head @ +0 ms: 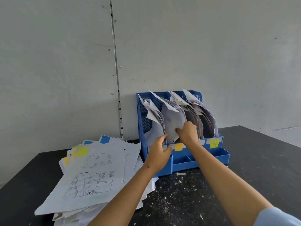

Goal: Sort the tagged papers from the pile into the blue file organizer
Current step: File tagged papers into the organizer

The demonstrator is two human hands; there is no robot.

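Note:
The blue file organizer (200, 158) stands against the wall with several slots full of curled papers. My right hand (188, 133) pinches a white sheet (172, 121) that stands in the second slot from the left. My left hand (158, 150) reaches in beside it, fingers extended against the edges of the papers in the left slots. The pile of tagged papers (96, 173) lies on the table left of the organizer, topped by a sheet with a map drawing and a yellow tag (82, 151).
Orange (178, 147) and yellow (214, 143) sticky labels mark the organizer's front rail. Blue tags (104, 139) poke out at the pile's far edge. The black table (260, 168) is speckled with paper scraps in front of the organizer. A grey wall is close behind.

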